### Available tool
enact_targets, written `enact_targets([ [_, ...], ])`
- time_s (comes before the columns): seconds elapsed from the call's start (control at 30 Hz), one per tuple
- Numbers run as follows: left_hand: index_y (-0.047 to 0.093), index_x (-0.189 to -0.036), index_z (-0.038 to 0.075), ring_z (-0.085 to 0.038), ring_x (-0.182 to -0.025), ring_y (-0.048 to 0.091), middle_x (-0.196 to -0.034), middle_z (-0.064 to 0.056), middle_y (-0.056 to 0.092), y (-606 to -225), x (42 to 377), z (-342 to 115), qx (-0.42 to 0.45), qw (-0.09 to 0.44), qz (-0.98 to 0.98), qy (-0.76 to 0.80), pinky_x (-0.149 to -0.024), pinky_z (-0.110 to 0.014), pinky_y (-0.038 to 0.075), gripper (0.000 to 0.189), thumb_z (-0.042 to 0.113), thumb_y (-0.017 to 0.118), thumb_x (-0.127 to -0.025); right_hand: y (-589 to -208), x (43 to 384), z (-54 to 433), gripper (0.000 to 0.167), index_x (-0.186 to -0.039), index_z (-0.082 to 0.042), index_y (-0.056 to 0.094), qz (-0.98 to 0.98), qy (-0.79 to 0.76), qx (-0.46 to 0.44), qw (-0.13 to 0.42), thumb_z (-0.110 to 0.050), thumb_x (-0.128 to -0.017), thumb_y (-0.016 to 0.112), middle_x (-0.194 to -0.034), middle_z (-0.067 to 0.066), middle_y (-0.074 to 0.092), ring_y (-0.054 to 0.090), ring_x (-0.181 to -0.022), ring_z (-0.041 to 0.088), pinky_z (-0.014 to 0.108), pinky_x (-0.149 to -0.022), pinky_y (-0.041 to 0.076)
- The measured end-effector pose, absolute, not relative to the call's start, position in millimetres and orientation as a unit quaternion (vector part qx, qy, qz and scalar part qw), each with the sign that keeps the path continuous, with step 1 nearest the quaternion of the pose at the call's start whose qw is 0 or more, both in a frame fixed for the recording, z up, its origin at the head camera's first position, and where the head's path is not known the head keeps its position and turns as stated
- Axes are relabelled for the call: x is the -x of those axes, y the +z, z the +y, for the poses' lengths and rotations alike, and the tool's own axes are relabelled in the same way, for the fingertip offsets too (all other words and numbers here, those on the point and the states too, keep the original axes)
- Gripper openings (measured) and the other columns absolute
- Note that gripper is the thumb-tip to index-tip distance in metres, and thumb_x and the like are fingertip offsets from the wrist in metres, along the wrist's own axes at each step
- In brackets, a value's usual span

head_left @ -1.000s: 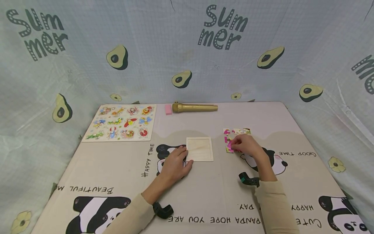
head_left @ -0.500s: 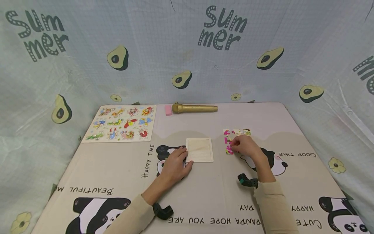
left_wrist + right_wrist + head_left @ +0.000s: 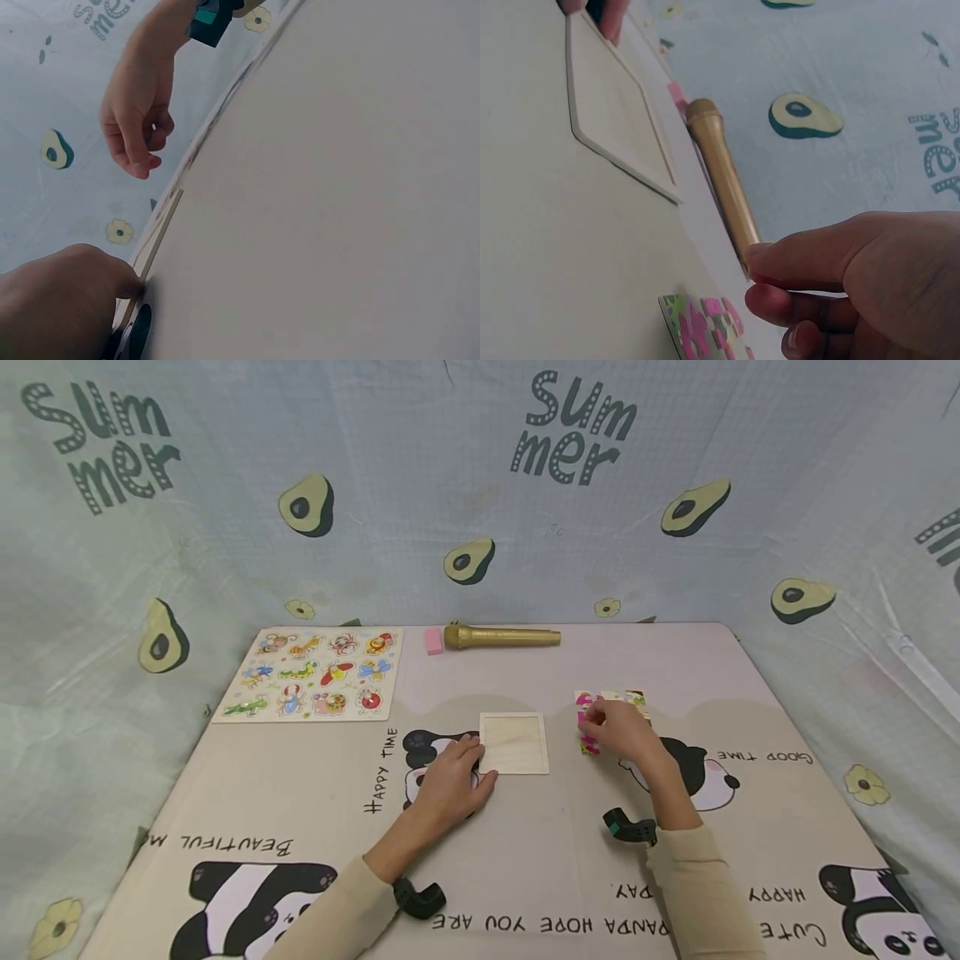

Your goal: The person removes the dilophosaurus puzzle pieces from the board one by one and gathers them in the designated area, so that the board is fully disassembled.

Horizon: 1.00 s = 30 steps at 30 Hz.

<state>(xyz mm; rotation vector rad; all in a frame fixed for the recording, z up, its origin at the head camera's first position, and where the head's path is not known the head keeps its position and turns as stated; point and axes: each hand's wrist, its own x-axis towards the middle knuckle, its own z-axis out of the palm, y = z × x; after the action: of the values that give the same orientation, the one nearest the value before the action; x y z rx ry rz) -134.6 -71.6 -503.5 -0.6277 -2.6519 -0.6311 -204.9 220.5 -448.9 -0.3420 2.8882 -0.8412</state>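
A shallow square wooden puzzle tray (image 3: pixel 514 743) with a raised rim and a bare floor lies mid-table. My left hand (image 3: pixel 448 781) rests at its left edge, fingers extended at the rim and thumb near the lower corner. To the right of the tray lies a patch of flat jigsaw pieces (image 3: pixel 697 326), pink, green and white, partly covered by my right hand (image 3: pixel 624 732) in the head view. The right wrist view shows that hand raised above the pieces, fingers loosely bent, thumb and index fingertips close together. No piece shows between them.
An insect picture board (image 3: pixel 311 675) lies at the back left. Near the back edge are a pink block (image 3: pixel 433 642) and a gold microphone (image 3: pixel 502 637). A printed curtain (image 3: pixel 390 485) stands behind the table.
My right hand has shifted slightly left over the jigsaw pieces, uncovering a little more of their right side. My left hand and the tray have stayed in place.
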Motion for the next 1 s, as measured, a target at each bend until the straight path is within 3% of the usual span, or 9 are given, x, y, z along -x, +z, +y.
enact_targets([
  [0.57, 0.067, -0.119, -0.001, -0.034, -0.127, 0.062, -0.128, -0.018, 0.068, -499.7, 138.0, -69.8, 0.219, 0.139, -0.941, -0.218, -0.105, -0.045, 0.051, 0.042, 0.029, 0.072, -0.090, -444.6, 201.4, 217.9, 0.017, -0.097, -0.005, 0.069, 0.950, -0.287, 0.122, 0.027, -0.022, -0.096, 0.066, -0.088, 0.009, 0.069, 0.059, -0.077, 0.020, 0.026, -0.061, 0.048],
  [1.0, 0.067, -0.118, -0.001, -0.032, -0.127, 0.061, -0.127, -0.018, 0.068, -504.7, 136.1, -73.7, 0.224, 0.134, -0.938, -0.227, -0.104, -0.044, 0.052, 0.044, 0.032, 0.071, -0.090, -440.2, 198.1, 210.5, 0.018, -0.098, -0.005, 0.068, 0.948, -0.293, 0.128, 0.014, -0.022, -0.096, 0.066, -0.089, 0.008, 0.069, 0.062, -0.081, 0.021, 0.032, -0.072, 0.053],
])
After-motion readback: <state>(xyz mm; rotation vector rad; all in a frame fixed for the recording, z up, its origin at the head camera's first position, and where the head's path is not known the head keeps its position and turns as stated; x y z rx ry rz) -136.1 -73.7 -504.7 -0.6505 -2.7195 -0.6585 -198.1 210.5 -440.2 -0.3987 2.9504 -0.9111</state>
